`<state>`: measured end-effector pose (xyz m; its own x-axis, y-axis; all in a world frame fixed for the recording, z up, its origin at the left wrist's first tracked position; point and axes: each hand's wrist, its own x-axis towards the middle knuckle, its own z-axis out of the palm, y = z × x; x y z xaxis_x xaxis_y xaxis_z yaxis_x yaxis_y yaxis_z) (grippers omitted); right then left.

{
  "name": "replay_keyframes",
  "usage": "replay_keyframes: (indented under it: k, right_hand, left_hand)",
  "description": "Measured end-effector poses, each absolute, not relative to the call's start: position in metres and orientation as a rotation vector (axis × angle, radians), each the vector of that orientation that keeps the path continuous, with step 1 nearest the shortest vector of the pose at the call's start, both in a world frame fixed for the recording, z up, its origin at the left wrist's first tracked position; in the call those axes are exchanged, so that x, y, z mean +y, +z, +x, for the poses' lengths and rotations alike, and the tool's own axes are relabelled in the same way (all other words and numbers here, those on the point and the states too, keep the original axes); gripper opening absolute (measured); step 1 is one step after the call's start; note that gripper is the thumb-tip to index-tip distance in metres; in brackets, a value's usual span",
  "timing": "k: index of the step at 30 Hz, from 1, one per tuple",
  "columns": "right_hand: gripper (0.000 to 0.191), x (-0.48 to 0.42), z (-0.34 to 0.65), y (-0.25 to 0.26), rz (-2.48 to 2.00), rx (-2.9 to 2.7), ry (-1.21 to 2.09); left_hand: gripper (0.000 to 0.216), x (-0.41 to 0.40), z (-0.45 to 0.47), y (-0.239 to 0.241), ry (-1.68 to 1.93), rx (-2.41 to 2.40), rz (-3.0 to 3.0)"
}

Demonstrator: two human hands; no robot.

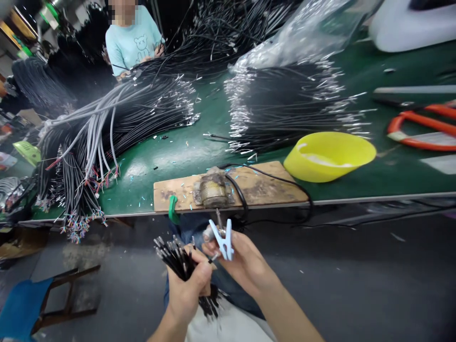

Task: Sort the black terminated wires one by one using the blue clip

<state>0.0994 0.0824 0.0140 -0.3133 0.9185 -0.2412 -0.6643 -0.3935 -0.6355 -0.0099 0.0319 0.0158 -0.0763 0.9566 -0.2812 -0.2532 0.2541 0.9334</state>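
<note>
L fingers [202, 274] gripped blk cables [179, 260] | R fingers [213, 248] sat behind blue clip [225, 246], grip unclear | cables prob. were light, springy; best held mid-length

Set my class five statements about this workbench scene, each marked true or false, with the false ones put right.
1. The left hand holds a bundle of black cables. True.
2. The clip in front of the right hand is red. False: the clip is light blue.
3. A tool with orange handles lies on the green table. True.
4. The yellow container is at the wooden board's left end. False: the yellow container is by the wooden board's right end.
5. The picture's lower left shows a blue seat. True.
</note>
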Motion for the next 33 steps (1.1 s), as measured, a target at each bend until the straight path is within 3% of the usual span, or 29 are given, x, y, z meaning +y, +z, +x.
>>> replay_keyframes:
  k: [5,17,24,28,33]
  right_hand:
    - [0.045,0.091,0.096,0.019,-0.616,-0.499,1.953]
    - [0.039,0.094,0.096,0.022,-0.663,-0.343,1.920]
    - [0.050,0.088,0.100,0.007,-0.704,-0.321,2.040]
    - [0.047,0.084,0.108,-0.003,-0.822,-0.257,1.931]
    - [0.035,0.067,0.121,-0.014,-1.003,-0.577,1.687]
  left_hand:
    - [0.034,0.037,-0.009,0.015,1.318,1.231,0.860]
    - [0.030,0.043,-0.004,0.016,1.218,1.212,0.994]
    - [0.027,0.041,-0.005,0.020,1.184,1.203,1.012]
    - [0.025,0.034,-0.008,0.019,1.156,1.243,0.992]
    - [0.027,0.028,-0.012,0.016,1.090,1.308,0.921]
